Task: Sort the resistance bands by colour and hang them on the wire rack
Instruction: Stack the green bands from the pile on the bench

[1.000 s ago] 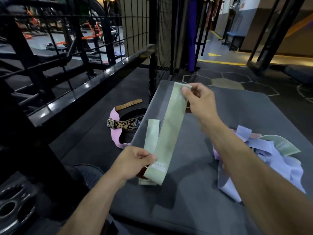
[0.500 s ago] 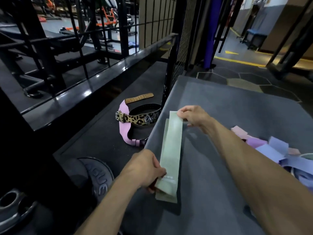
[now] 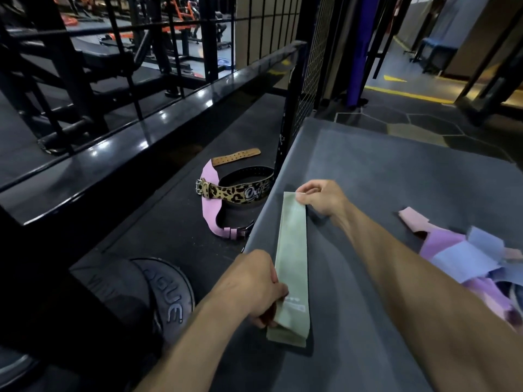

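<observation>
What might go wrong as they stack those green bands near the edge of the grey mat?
The green bands lie close to the grey mat's left edge, pinched at the far end by the right hand and at the near end by the left hand. If let go carelessly, they could slide off toward the weight plate and belts below. The mixed pile on the right could also get dragged by the forearm.

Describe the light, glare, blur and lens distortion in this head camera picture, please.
Head view: dim indoor light; bright glare spots on the glossy black rail; the green bands and both hands, left hand and right hand, are fairly sharp; the pile of purple and pink bands looks slightly blurred; the wide lens bends straight bars near the edges.
</observation>
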`<state>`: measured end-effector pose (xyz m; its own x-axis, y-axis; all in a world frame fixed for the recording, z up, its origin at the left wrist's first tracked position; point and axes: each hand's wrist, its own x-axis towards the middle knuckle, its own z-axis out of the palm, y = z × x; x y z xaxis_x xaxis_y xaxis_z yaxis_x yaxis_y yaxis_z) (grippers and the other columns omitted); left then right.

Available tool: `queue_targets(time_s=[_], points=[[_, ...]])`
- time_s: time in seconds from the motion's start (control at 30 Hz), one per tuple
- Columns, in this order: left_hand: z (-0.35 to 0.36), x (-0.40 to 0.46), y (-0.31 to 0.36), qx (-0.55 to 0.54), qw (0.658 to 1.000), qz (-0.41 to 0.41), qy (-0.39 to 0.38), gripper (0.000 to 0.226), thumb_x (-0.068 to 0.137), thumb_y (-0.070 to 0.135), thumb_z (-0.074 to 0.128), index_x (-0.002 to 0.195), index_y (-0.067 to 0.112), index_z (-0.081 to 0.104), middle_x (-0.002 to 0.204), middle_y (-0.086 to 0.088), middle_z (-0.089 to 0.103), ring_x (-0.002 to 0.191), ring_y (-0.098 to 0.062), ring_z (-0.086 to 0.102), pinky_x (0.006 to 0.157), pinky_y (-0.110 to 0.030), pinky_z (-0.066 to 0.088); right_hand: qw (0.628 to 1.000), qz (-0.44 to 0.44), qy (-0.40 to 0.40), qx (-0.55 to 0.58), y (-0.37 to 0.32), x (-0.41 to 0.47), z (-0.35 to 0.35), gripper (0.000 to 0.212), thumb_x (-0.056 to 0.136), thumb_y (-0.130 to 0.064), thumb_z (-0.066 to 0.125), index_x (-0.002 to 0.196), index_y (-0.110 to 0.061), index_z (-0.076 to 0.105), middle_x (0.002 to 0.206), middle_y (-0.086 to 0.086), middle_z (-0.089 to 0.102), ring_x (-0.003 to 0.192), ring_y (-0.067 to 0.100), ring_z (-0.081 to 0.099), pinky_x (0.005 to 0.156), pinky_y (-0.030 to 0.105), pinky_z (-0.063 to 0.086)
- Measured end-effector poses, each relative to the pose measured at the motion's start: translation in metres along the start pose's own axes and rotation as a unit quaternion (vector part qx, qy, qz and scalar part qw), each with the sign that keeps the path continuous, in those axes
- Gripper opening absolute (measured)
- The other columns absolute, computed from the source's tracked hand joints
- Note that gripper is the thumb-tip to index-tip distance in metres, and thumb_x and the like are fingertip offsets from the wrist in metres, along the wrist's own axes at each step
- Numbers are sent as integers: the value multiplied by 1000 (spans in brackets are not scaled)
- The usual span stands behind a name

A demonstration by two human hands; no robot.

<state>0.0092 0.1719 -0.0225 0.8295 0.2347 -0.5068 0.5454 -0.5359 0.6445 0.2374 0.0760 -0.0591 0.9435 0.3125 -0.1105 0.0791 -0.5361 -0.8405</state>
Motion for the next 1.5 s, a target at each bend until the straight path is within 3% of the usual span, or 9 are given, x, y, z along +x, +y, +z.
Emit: queue_targets(time_s=[0.23,0.33,0.43,0.57,0.7,0.83,0.93,1.2,1.5], points=[[0,0,-2,19,1000,-9,-5,18,95,23,67,87,9,60,95,-16,68,67,-36,74,55,-42,63,999,-3,13,-33,2,3,2,7,83,-18,79,83,-21,73,84,0,67,67,14,58,45,21,42],[1,2,-6,29,999,-2,-15,16,97,22,62,90,7,60,85,-19,73,65,-34,75,57,-43,63,999,-3,14,-37,3,4,3,8,83,-19,79,80,-22,72,86,1,69,69,15,60,46,22,43],[2,3,-8,43,999,-3,-22,12,96,24,59,92,13,56,76,-15,75,62,-28,75,58,-40,63,999,-2,10,-44,3,6,2,8,82,-21,80,84,-20,73,89,2,71,74,16,63,60,30,53],[1,4,-10,87,996,-6,-19,15,92,31,58,92,16,58,77,-11,76,63,-26,75,65,-39,64,997,-15,7,-72,1,7,-4,34,83,-39,78,106,-16,69,105,2,68,90,17,64,75,28,51],[1,4,-12,105,994,-8,-13,26,91,41,57,91,15,60,74,-11,76,60,-26,75,64,-39,64,962,-47,8,-269,-12,-4,-3,65,87,-66,59,123,-12,54,114,5,61,103,25,59,87,36,48],[3,3,-10,130,992,-2,6,29,93,46,56,91,18,56,68,-8,75,57,-24,74,66,-38,64,901,-29,2,-433,-29,-18,11,84,87,-82,30,136,-15,44,124,11,63,117,34,59,82,41,40],[2,2,-6,153,988,7,21,28,95,46,56,91,18,54,65,-5,73,55,-23,73,68,-38,63,877,-35,6,-480,-34,-21,24,80,89,-77,36,139,-15,42,129,9,62,121,33,58,79,38,36],[3,3,-6,151,988,14,17,23,96,40,58,89,19,51,71,-4,74,58,-23,74,68,-39,64,866,-33,19,-499,-39,-24,32,60,94,-58,47,132,-12,46,127,8,62,119,32,59,76,35,39],[1,2,-8,155,988,24,10,21,97,37,55,91,17,54,66,-7,74,58,-24,74,65,-38,64,893,-33,27,-448,-32,-39,22,82,90,-79,26,135,-13,42,118,12,66,109,35,63,75,39,40]])
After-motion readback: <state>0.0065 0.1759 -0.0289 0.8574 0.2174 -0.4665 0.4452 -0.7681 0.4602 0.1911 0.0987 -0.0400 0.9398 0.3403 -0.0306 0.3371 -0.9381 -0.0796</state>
